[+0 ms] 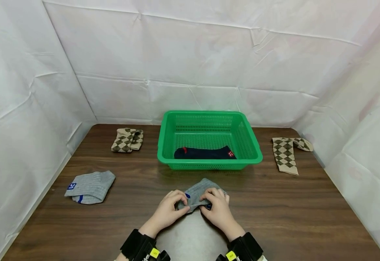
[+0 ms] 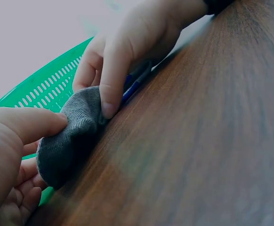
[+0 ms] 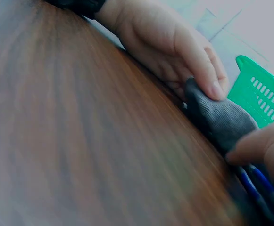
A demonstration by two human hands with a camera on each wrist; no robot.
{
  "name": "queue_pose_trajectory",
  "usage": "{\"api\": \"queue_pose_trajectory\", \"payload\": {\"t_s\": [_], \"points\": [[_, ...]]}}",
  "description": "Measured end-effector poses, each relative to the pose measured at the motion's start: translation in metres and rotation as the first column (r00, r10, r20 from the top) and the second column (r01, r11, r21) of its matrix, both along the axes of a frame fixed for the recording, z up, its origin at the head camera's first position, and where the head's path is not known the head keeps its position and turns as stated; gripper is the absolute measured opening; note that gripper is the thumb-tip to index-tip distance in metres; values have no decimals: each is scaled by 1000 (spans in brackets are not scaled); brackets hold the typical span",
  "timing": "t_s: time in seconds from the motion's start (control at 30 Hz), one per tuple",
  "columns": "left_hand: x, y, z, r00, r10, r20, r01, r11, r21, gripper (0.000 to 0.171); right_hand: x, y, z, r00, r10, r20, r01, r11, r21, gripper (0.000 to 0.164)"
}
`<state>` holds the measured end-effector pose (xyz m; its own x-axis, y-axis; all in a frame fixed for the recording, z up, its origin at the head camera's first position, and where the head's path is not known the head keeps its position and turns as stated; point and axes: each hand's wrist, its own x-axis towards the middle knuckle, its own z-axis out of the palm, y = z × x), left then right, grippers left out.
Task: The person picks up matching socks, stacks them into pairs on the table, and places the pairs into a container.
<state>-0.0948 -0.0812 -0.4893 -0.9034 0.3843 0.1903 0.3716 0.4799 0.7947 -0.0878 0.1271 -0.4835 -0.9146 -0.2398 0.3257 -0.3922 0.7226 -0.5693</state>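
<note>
A grey ribbed sock (image 1: 197, 191) with dark blue patches lies bunched on the table between both hands, at the front middle. Its left end is pinched by my left hand (image 1: 167, 212), thumb on the near side, as the left wrist view shows on the sock's edge (image 2: 73, 125). My right hand (image 1: 219, 211) grips the other end between thumb and fingers. In the right wrist view the right hand (image 3: 273, 148) is partly cut off by the frame, and blue stripes show beneath it. The sock's far side is partly covered by the fingers.
Behind the hands stands a green basket (image 1: 209, 166) with a dark navy sock (image 1: 203, 153) inside. A folded grey sock (image 1: 92, 186) lies at left. Checkered socks lie at back left (image 1: 128, 140) and right (image 1: 285, 156). White sheeting (image 1: 190, 54) borders the wooden table (image 1: 307, 214).
</note>
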Motion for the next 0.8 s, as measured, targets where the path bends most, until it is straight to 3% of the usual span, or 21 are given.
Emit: {"api": "queue_pose_trajectory", "payload": {"t_s": [0.23, 0.37, 0.53, 0.67, 0.8], "points": [[0, 0, 0, 998, -12, -59, 9, 998, -58, 21, -2, 24, 4, 993, 111, 37, -105, 985, -134, 35], [1, 0, 1, 997, -27, -74, 19, 995, -99, 29, -7, 41, 7, 998, 58, 29, -53, 986, -156, 45], [2, 2, 1, 996, -25, -87, 15, 994, -111, 33, -9, 56, 9, 992, -49, 112, 57, 996, -64, 61], [2, 2, 1, 995, -15, -94, 4, 994, -113, 31, -10, 59, 8, 980, -88, 181, 83, 996, 39, 59], [1, 1, -1, 996, -21, -88, 10, 992, -124, 32, -11, 55, 6, 973, -129, 192, 119, 991, 62, 51]]}}
